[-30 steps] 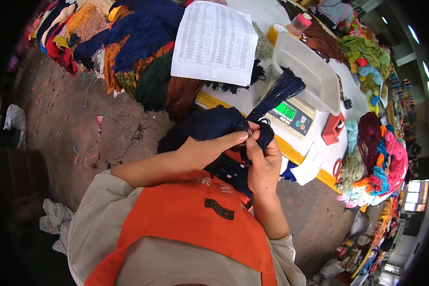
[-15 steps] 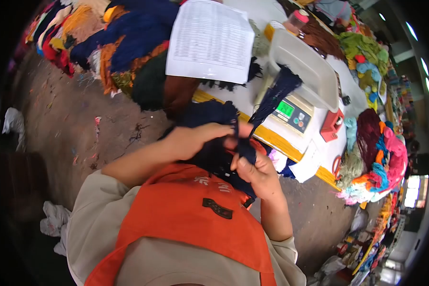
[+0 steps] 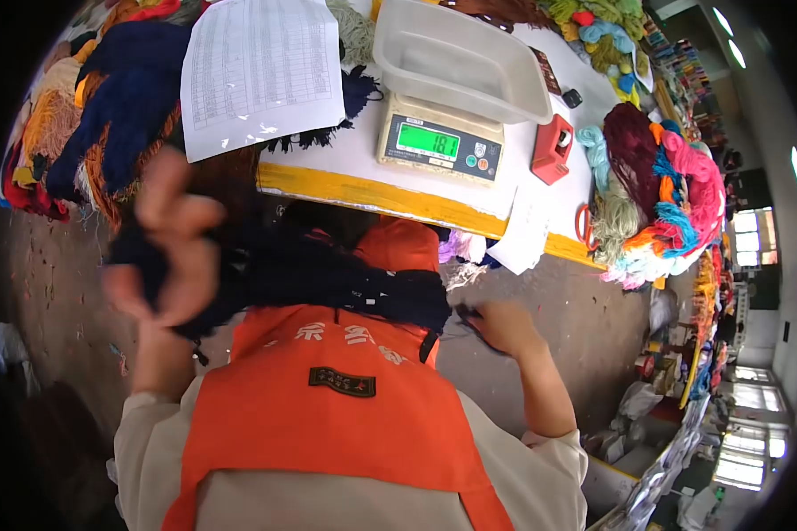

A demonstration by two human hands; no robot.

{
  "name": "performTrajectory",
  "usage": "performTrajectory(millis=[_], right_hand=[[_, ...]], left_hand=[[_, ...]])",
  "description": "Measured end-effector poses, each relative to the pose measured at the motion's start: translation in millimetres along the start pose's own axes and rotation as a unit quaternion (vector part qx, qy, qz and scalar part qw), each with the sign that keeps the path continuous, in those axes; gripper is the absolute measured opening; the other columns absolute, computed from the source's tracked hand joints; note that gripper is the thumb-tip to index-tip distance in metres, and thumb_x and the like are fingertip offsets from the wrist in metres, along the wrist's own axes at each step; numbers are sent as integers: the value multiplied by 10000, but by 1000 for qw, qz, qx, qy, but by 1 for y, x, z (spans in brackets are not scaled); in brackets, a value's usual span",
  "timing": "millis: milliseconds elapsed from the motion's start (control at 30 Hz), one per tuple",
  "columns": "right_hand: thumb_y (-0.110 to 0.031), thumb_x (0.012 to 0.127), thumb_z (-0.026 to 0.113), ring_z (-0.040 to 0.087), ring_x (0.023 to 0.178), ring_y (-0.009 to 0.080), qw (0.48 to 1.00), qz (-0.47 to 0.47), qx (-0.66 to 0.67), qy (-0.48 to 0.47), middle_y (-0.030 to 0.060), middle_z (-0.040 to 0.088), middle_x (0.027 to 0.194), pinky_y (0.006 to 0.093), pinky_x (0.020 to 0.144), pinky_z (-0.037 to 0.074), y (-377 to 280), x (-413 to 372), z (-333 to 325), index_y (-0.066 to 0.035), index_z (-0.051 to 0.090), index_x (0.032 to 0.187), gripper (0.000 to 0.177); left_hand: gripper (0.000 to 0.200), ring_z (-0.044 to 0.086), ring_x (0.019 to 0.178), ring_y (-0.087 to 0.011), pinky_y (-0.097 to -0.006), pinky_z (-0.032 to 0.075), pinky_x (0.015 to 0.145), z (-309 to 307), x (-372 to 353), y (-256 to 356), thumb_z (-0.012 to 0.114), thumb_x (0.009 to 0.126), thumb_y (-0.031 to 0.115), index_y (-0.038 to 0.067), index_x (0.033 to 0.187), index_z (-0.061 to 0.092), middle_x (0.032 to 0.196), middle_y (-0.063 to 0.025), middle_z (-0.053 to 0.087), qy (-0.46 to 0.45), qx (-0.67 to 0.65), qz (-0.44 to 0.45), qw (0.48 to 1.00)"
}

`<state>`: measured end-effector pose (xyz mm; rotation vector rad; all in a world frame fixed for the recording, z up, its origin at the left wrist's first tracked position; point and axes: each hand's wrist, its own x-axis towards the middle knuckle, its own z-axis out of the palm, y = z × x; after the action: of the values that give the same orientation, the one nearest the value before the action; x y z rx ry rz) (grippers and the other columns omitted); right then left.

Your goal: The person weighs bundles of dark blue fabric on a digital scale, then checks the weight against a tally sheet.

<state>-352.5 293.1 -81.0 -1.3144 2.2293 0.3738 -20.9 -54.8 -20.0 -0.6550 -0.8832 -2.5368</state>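
Observation:
A bundle of navy yarn (image 3: 328, 279) lies across my lap, over the orange apron. My left hand (image 3: 173, 248), blurred by motion, is over the left end of this bundle with its fingers spread apart. Off the bundle's right end, my right hand (image 3: 505, 326) is closed on a short dark yarn strand (image 3: 475, 323), held low beside the apron. On the table ahead, a digital scale (image 3: 441, 142) with a lit green display carries a translucent plastic tub (image 3: 460, 66).
A printed sheet (image 3: 261, 80) lies over yarn at the table's left. Heaped skeins (image 3: 124, 106) hang off that side. Right of the scale are a red tape dispenser (image 3: 553, 149), red-handled scissors (image 3: 584, 226) and colourful yarn (image 3: 700, 181). The table's yellow edge (image 3: 372, 195) faces me.
My hands, together on the navy yarn before, have parted: left hand to the left, right hand to the right. The yarn tail raised by the scale is down. My view has shifted right.

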Motion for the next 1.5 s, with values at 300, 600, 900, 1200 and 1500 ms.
performTrajectory(millis=[300,600,900,1200,1500], right_hand=[[-26,830,691,629,578,196,898,-246,337,144,92,674,721,313,556,473,-109,-12,-97,-23,648,873,61],[-74,931,646,599,826,156,761,100,392,508,45,645,947,290,776,478,21,55,-23,-31,623,983,71],[-235,894,700,598,840,159,690,239,513,451,103,661,961,300,759,492,98,77,-25,9,520,1259,474],[-43,860,697,578,741,93,665,130,602,421,28,655,850,249,663,460,152,125,-19,-25,627,1157,305],[-67,852,713,595,743,132,615,147,562,532,28,660,799,280,709,475,136,129,-2,-34,648,924,102]], left_hand=[[379,696,874,-275,-352,537,761,51,99,-115,667,913,153,22,1262,605,967,-144,700,-51,638,-216,737],[446,525,645,-92,-257,457,663,31,76,-120,502,967,56,4,1409,467,711,-17,572,47,564,-264,781],[380,512,576,-65,-228,437,580,29,69,-125,485,1005,120,3,1365,518,724,-5,611,7,589,-261,765],[345,488,560,-52,-216,427,555,29,61,-127,502,999,83,29,1337,542,740,-8,619,47,569,-289,769],[348,494,593,-51,-218,428,567,31,62,-133,506,1007,82,33,1352,517,776,2,609,119,483,-353,792]])
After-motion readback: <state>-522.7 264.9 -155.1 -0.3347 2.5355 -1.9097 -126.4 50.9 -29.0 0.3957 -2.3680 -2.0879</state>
